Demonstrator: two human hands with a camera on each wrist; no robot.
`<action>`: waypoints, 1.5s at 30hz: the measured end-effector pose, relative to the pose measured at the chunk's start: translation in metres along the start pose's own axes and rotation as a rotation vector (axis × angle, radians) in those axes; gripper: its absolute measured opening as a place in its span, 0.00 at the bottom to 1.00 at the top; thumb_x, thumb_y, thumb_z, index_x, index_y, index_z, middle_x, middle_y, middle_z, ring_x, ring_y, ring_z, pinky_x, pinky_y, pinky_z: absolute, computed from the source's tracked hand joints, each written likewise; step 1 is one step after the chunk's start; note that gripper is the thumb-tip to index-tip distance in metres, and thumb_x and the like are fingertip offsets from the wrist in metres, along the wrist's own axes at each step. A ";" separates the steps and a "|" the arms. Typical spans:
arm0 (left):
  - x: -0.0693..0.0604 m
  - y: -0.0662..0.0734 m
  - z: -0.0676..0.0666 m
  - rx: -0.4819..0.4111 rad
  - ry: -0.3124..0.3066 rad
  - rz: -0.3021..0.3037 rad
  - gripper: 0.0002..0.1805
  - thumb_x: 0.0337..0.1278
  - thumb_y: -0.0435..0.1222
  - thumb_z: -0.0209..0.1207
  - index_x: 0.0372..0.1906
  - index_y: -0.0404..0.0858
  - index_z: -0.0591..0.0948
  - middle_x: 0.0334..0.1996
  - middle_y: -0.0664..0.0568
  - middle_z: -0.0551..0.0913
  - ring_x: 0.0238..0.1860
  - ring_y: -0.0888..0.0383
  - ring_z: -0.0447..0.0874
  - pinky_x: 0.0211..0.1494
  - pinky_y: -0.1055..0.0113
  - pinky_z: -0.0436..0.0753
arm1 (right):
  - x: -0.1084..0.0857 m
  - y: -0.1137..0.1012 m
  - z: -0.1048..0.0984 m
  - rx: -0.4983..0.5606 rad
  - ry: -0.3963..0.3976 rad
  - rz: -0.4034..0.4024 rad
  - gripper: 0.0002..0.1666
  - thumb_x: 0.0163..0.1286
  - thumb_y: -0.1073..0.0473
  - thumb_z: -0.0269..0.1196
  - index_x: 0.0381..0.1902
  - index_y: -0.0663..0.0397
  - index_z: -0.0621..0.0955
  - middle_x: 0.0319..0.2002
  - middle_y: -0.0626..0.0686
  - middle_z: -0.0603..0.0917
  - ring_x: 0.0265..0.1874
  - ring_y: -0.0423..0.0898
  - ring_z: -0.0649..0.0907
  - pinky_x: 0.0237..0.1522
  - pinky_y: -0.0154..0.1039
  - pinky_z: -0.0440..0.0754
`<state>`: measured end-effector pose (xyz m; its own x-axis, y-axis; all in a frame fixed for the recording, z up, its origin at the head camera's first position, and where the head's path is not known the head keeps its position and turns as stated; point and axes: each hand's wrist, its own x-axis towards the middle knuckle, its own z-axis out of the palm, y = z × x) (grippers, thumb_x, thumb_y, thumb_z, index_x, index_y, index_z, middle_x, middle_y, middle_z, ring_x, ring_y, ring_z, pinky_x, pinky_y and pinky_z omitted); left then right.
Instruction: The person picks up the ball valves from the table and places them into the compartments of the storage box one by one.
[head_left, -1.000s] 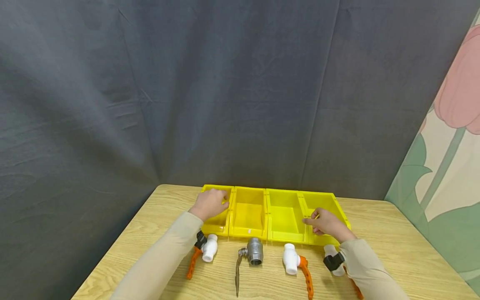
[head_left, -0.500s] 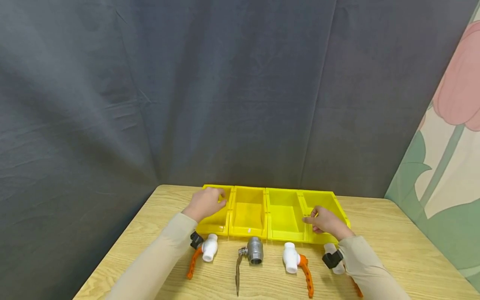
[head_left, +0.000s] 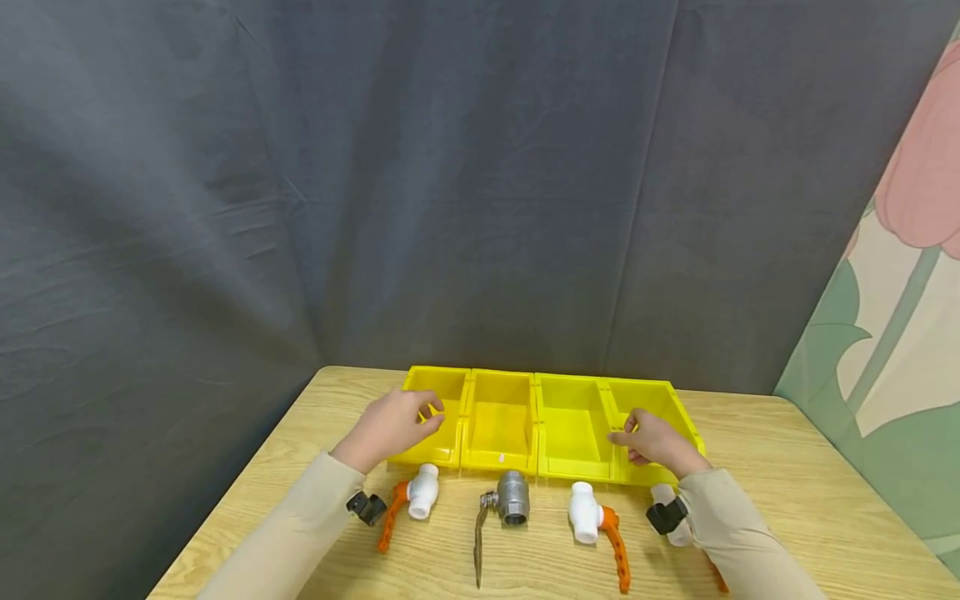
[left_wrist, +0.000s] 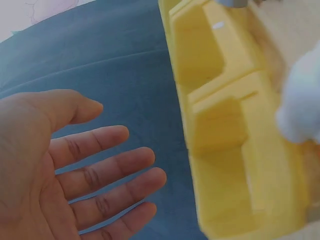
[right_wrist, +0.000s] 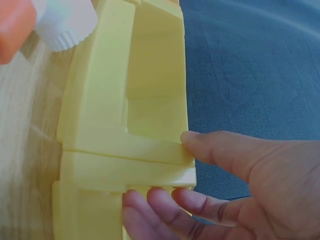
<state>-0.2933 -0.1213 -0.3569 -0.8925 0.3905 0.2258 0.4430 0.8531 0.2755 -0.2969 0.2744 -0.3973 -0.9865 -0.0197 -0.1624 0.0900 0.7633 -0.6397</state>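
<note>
My left hand hovers over the front left corner of the leftmost yellow bin, fingers loosely bent and nothing in them. In the left wrist view the spread fingers appear apart from the bins. My right hand pinches the adjoining walls between the two right-hand yellow bins. Its thumb lies on one side of these walls, and the other fingers curl into the rightmost bin. The bins stand side by side in a row, and no items show inside them.
In front of the bins lie a white ball valve with an orange handle, a metal ball valve, a second white valve and a third, partly hidden by the right wrist. A dark curtain hangs behind the wooden table.
My left hand has drawn back towards me and to the left, off the leftmost bin. The right hand keeps its place on the bin walls.
</note>
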 end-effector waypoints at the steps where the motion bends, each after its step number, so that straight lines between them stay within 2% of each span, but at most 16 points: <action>1: -0.004 -0.002 0.002 -0.008 -0.007 0.002 0.09 0.61 0.43 0.61 0.42 0.46 0.84 0.33 0.56 0.85 0.31 0.61 0.81 0.36 0.64 0.80 | 0.000 0.000 0.000 -0.001 -0.001 0.001 0.20 0.67 0.54 0.64 0.36 0.62 0.66 0.24 0.55 0.73 0.23 0.47 0.75 0.29 0.37 0.78; 9: -0.027 -0.024 0.021 -0.153 -0.102 0.001 0.12 0.60 0.41 0.62 0.46 0.41 0.84 0.44 0.52 0.85 0.41 0.55 0.81 0.44 0.58 0.80 | 0.000 -0.001 0.000 -0.014 -0.007 -0.002 0.19 0.67 0.55 0.63 0.36 0.62 0.66 0.25 0.56 0.74 0.23 0.47 0.76 0.30 0.37 0.79; 12: -0.032 -0.032 0.028 -0.240 -0.152 0.002 0.13 0.60 0.42 0.62 0.48 0.41 0.83 0.46 0.52 0.84 0.43 0.55 0.80 0.45 0.58 0.79 | 0.000 -0.001 0.000 -0.020 -0.007 -0.002 0.19 0.68 0.55 0.63 0.36 0.62 0.66 0.26 0.56 0.73 0.24 0.47 0.76 0.30 0.37 0.78; 17: -0.042 -0.041 0.040 -0.415 -0.245 0.012 0.14 0.60 0.42 0.63 0.48 0.41 0.82 0.48 0.50 0.83 0.48 0.50 0.80 0.46 0.56 0.80 | 0.001 0.000 0.001 -0.023 -0.005 -0.002 0.19 0.68 0.55 0.63 0.36 0.62 0.66 0.25 0.56 0.73 0.23 0.47 0.75 0.29 0.36 0.78; 21: -0.047 -0.044 0.048 -0.496 -0.282 -0.011 0.13 0.59 0.42 0.64 0.48 0.43 0.82 0.50 0.48 0.81 0.48 0.49 0.79 0.47 0.55 0.79 | 0.001 0.000 0.001 -0.022 -0.005 -0.002 0.19 0.68 0.55 0.63 0.36 0.62 0.65 0.25 0.56 0.73 0.23 0.46 0.75 0.29 0.36 0.78; 28: -0.051 -0.045 0.059 -0.532 -0.257 -0.046 0.13 0.58 0.41 0.65 0.48 0.46 0.82 0.49 0.45 0.80 0.44 0.52 0.80 0.43 0.59 0.80 | 0.001 0.001 0.002 -0.019 0.000 0.004 0.20 0.68 0.54 0.63 0.36 0.62 0.66 0.25 0.55 0.72 0.23 0.46 0.75 0.30 0.37 0.79; 32: -0.052 -0.044 0.063 -0.541 -0.271 -0.062 0.15 0.58 0.41 0.65 0.50 0.43 0.81 0.47 0.47 0.81 0.43 0.53 0.79 0.40 0.60 0.80 | 0.002 0.001 0.002 -0.018 -0.001 0.001 0.20 0.68 0.54 0.63 0.36 0.62 0.66 0.25 0.55 0.73 0.23 0.47 0.75 0.30 0.37 0.78; 38: -0.053 -0.041 0.065 -0.557 -0.295 -0.085 0.18 0.58 0.41 0.65 0.53 0.41 0.80 0.45 0.47 0.80 0.41 0.53 0.78 0.38 0.61 0.79 | 0.002 0.002 0.003 -0.025 -0.002 -0.005 0.20 0.68 0.54 0.63 0.36 0.62 0.66 0.25 0.55 0.73 0.23 0.46 0.75 0.29 0.37 0.78; 45: -0.052 -0.037 0.066 -0.563 -0.270 -0.091 0.18 0.55 0.40 0.67 0.51 0.40 0.81 0.41 0.49 0.81 0.39 0.55 0.76 0.38 0.62 0.77 | 0.001 0.002 0.002 -0.034 -0.002 0.000 0.20 0.68 0.53 0.63 0.37 0.62 0.66 0.26 0.55 0.73 0.24 0.46 0.75 0.30 0.36 0.77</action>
<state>-0.2689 -0.1500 -0.4403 -0.8860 0.4614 -0.0455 0.2755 0.6028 0.7488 -0.2978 0.2744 -0.4000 -0.9862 -0.0208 -0.1644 0.0857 0.7850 -0.6135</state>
